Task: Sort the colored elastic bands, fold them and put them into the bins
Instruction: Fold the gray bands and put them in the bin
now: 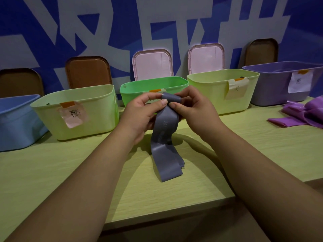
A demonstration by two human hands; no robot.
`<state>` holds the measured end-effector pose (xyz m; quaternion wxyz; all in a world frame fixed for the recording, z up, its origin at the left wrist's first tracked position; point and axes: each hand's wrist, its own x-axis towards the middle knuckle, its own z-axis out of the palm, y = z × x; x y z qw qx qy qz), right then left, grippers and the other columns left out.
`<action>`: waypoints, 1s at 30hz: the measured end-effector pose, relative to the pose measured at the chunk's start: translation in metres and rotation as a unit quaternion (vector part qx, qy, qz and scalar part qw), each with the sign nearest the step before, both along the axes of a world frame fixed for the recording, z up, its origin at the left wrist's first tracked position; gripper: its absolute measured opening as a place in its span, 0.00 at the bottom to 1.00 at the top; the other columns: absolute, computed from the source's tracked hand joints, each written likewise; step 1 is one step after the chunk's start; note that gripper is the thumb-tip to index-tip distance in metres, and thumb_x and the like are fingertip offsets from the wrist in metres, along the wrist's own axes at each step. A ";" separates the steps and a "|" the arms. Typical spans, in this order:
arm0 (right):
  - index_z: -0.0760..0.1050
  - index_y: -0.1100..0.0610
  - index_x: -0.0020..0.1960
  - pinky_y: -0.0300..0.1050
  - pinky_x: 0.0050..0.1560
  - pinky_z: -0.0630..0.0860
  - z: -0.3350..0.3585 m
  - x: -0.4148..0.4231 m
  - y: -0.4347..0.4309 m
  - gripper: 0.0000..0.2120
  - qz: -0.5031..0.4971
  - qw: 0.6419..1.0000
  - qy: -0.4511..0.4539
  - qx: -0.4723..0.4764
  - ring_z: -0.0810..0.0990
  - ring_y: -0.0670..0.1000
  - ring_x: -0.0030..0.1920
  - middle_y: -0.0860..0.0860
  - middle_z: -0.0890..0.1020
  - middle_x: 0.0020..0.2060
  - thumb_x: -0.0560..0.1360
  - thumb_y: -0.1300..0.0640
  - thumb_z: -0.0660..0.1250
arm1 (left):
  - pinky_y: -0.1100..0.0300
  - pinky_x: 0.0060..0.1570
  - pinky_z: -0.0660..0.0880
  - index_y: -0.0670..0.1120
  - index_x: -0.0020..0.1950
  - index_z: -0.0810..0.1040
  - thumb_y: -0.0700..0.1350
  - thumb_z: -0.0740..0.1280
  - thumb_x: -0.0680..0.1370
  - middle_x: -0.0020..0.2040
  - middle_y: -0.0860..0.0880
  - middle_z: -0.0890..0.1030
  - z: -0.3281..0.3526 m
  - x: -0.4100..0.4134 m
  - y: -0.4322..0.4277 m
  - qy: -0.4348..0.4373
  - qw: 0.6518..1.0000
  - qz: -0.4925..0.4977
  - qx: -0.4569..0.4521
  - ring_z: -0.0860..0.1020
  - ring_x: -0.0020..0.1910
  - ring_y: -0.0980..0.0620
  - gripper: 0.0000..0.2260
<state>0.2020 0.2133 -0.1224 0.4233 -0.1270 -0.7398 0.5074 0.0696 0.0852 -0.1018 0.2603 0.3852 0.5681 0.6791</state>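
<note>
Forearms: the left forearm comes in from 7 o'clock and the right forearm from 5 o'clock, both over the yellow-green table.
Hands: the left hand and right hand meet just above centre, raised off the table. Each pinches the top of the grey band between its thumb and curled fingers, the left from 9 o'clock and the right from 3 o'clock.
Band in hand: the grey band is turned over into a small loop at its top between the two thumbs. The rest hangs toward 6 o'clock, and its lower end lies on the table.
Bins: a row runs along the far side of the table from 9 to 2 o'clock. It holds a blue bin, a pale green bin, a bright green bin at 12 o'clock just behind the hands, a second pale green bin and a purple bin. A paper label is taped to the front of several.
Lids: brown lids and pink lids stand behind the bins against the wall.
Other bands: purple bands lie in a heap on the table at 3 o'clock, near the purple bin and well apart from the hands.
</note>
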 end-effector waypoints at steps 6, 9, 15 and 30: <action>0.80 0.54 0.55 0.52 0.50 0.86 0.002 0.001 0.000 0.11 0.037 0.999 0.018 -0.028 0.88 0.56 0.51 0.56 0.88 0.50 0.79 0.66 0.75 | 0.55 0.41 0.82 0.53 0.69 0.83 0.38 0.71 0.82 0.54 0.39 0.84 0.003 -0.004 -0.004 0.025 0.999 -0.044 -0.008 0.85 0.45 0.48 0.17; 0.80 0.55 0.58 0.50 0.50 0.86 0.003 0.003 -0.001 0.11 0.057 0.997 0.016 -0.046 0.88 0.56 0.52 0.53 0.88 0.50 0.79 0.66 0.75 | 0.53 0.40 0.82 0.54 0.66 0.84 0.37 0.71 0.82 0.58 0.33 0.82 0.004 -0.008 -0.006 0.070 0.997 -0.042 -0.009 0.85 0.48 0.45 0.16; 0.81 0.51 0.64 0.48 0.52 0.86 0.004 0.006 -0.005 0.11 0.056 0.998 0.009 -0.031 0.88 0.54 0.53 0.52 0.88 0.52 0.82 0.59 0.73 | 0.48 0.43 0.84 0.52 0.66 0.84 0.39 0.72 0.82 0.57 0.34 0.83 0.004 -0.010 -0.008 0.093 0.995 -0.027 0.004 0.87 0.51 0.42 0.14; 0.77 0.62 0.56 0.61 0.52 0.86 0.003 0.004 0.000 0.08 0.047 0.999 0.019 -0.013 0.87 0.62 0.53 0.62 0.87 0.51 0.80 0.66 0.74 | 0.50 0.46 0.82 0.51 0.66 0.84 0.42 0.72 0.82 0.56 0.42 0.86 0.007 -0.003 -0.010 0.039 0.997 -0.058 -0.008 0.82 0.48 0.40 0.12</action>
